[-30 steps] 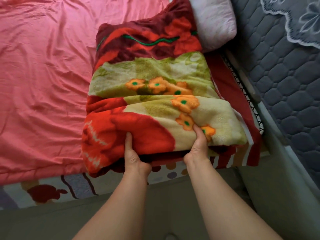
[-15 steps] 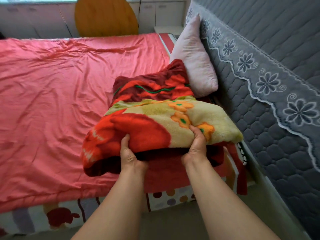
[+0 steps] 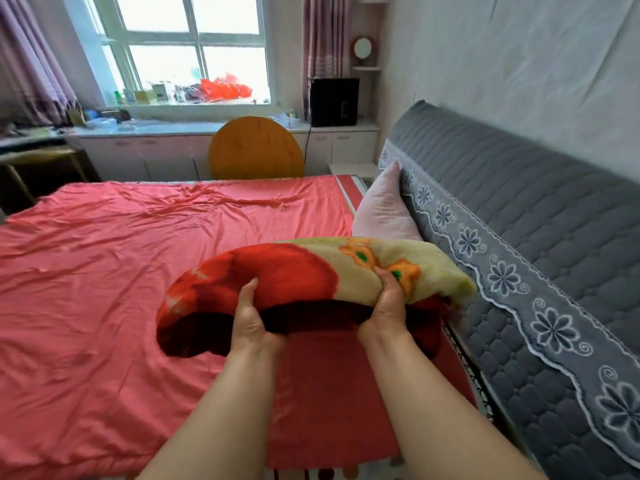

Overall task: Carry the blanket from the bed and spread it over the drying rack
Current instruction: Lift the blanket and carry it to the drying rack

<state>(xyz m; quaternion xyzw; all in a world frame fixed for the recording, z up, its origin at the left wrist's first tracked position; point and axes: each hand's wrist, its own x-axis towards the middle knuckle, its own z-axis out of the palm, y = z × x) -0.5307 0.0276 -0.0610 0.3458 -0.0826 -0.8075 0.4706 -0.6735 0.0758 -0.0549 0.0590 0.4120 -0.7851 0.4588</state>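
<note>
Both hands grip the near edge of the folded blanket (image 3: 287,282), thumbs on top, fingers tucked under out of sight: left hand (image 3: 250,323) on the red patch, right hand (image 3: 387,308) on the cream part w/ orange flowers. A sec ago the bundle lay flat on the bed; half a sec ago its front was tipped up; now the whole near side hangs in the air betw. the hands, ends drooping either side. Can't tell if the far side still drags on the bed (image 3: 104,271), it's hidden behind the bulk. View has tilted up too, so the person looks to be straightening. Means pick-up is about done and the carry comes next; spreading not started. Just beyond the right hand sits a pink pillow (image 3: 384,213), leaning on the grey quilted headboard (image 3: 519,216) that runs along the right-hand side. Left of the left hand is open pink sheet. Well past the hands: a round wooden tabletop (image 3: 256,148) leaning at the cabinets, window (image 3: 187,46) above. No drying rack in view, so it must be elsewhere; expect a turn away from the bed. Bundle is thick and floppy, grip sits only on one edge, so it may unfold or slip while carried.
</note>
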